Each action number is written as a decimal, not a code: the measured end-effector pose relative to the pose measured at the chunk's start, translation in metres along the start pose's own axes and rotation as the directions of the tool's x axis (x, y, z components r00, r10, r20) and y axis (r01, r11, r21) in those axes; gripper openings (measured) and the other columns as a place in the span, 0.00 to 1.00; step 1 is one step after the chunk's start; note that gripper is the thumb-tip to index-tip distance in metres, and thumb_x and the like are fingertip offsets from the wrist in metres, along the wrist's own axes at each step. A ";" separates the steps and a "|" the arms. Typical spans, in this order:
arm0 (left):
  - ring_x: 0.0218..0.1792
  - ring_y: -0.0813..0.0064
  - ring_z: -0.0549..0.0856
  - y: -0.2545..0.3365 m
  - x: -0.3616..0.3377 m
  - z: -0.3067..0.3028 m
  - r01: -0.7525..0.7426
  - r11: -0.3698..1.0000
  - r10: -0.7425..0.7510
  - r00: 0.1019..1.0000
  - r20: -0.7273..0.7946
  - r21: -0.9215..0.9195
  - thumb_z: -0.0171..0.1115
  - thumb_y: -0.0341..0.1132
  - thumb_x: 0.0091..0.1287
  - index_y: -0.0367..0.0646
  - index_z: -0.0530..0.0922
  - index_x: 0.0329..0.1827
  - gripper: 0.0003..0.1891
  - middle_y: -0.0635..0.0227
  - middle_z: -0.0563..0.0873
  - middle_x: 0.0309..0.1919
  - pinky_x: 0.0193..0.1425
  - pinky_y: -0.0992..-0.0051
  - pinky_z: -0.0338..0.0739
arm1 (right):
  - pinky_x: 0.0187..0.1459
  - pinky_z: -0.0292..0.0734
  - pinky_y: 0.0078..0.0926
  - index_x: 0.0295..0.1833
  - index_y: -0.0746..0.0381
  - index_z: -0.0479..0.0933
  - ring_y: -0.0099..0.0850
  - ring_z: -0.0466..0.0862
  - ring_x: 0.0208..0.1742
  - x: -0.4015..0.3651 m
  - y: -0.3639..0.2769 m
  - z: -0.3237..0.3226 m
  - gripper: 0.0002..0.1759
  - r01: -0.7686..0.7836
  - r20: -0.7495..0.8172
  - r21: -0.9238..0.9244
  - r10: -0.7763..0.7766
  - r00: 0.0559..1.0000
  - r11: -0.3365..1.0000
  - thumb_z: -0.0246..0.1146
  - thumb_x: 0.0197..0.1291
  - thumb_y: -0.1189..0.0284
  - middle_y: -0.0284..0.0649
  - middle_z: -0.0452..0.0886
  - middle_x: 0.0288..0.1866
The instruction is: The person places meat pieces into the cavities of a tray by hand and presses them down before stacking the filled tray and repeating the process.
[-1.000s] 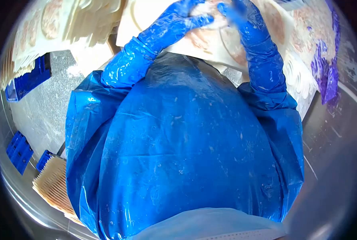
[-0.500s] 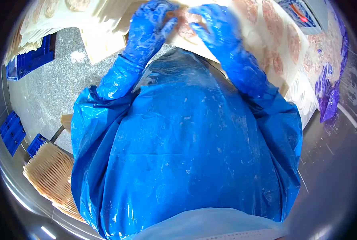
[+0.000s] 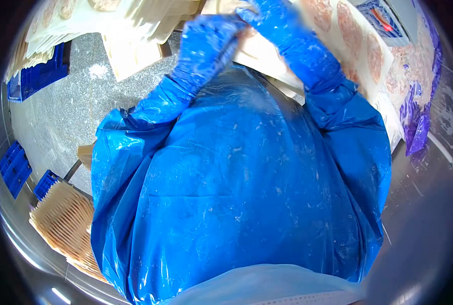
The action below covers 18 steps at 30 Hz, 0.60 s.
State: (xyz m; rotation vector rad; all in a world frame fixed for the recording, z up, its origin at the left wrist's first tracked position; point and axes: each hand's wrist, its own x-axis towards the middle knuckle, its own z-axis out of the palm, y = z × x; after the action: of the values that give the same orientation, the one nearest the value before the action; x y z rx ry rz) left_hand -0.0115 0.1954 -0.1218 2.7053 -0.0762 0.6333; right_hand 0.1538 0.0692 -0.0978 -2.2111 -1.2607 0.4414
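Note:
Both hands wear wet blue gloves smeared with pale residue. My left hand [image 3: 211, 40] is at the top centre, its fingers curled in and blurred by motion. A small bit of pinkish minced meat [image 3: 246, 34] shows beside its fingertips; whether they grip it is hidden. My right hand [image 3: 272, 18] reaches in from the right, close to the left fingertips, partly cut off by the top edge. Its fingers point left and are too smeared to read. Under the hands lies a white sheet [image 3: 262, 53]. Flat minced-meat patties [image 3: 375, 58] lie on a pale sheet to the right.
Stacked pale sheets with patties [image 3: 150, 20] stand at upper left. A heap of minced meat [image 3: 412, 66] lies by purple plastic [image 3: 417, 127] at right, near a box with a printed label [image 3: 384, 20]. Blue crates [image 3: 38, 76] and stacked ridged pale sheets [image 3: 66, 218] are at left.
My left hand has moved right and slightly down, turning its fingers inward. My right hand has shifted up. The patty seen between them is now mostly hidden.

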 end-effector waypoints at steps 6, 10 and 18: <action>0.60 0.57 0.80 0.014 -0.018 -0.002 0.019 1.000 -0.021 0.994 0.108 0.017 0.65 0.37 0.65 0.51 0.81 0.61 0.19 0.64 0.84 0.60 0.66 0.54 0.69 | 0.41 0.78 0.35 0.45 0.63 0.78 0.38 0.83 0.36 0.003 0.044 0.010 0.11 0.167 -0.159 0.145 -0.144 0.977 0.975 0.67 0.66 0.67 0.45 0.82 0.36; 0.59 0.59 0.81 0.015 -0.020 -0.006 0.026 0.997 -0.020 0.996 0.089 -0.068 0.66 0.36 0.65 0.49 0.82 0.60 0.19 0.65 0.85 0.58 0.64 0.56 0.71 | 0.37 0.74 0.24 0.43 0.60 0.77 0.21 0.74 0.32 -0.014 0.015 -0.011 0.05 -0.074 0.040 0.598 0.062 0.997 0.798 0.66 0.67 0.74 0.30 0.74 0.31; 0.56 0.59 0.85 -0.018 0.041 -0.014 -0.046 0.937 0.023 0.997 -0.069 -0.347 0.65 0.38 0.71 0.37 0.73 0.65 0.23 0.56 0.86 0.52 0.62 0.63 0.77 | 0.46 0.76 0.30 0.51 0.63 0.80 0.28 0.80 0.46 -0.017 0.003 -0.046 0.08 0.156 -0.001 0.584 -0.192 0.981 0.796 0.65 0.67 0.77 0.37 0.80 0.42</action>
State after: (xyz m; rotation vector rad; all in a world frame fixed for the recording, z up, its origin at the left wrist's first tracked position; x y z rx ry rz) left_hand 0.0214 0.2184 -0.0981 2.3444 -0.2008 0.6478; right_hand 0.1713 0.0394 -0.0634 -1.5561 -1.1483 0.7150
